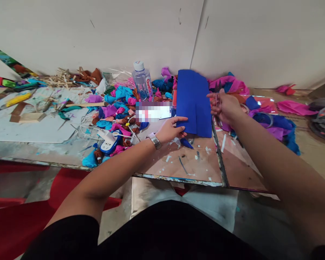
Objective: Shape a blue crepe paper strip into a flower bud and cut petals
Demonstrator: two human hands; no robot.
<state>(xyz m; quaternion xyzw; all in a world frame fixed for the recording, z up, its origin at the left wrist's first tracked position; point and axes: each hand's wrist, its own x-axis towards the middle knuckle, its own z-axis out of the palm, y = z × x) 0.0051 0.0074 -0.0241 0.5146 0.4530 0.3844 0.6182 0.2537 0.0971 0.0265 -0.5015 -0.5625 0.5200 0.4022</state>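
Observation:
A blue sheet with a cut or fold line near its lower middle lies upon the cluttered table. My left hand is at its lower left corner, index finger stretched over the sheet and thumb by the edge, the fingers apart. Just past the sheet's right edge is my right hand, its fingers curled around dark scissors whose tips point up and away. A small blue scrap rests below the sheet.
A plastic bottle stands behind a partly blurred phone-like object. A power strip with cables lies left among crumpled coloured paper pieces. More coloured paper is at the right. A gap between boards runs toward the table's front edge.

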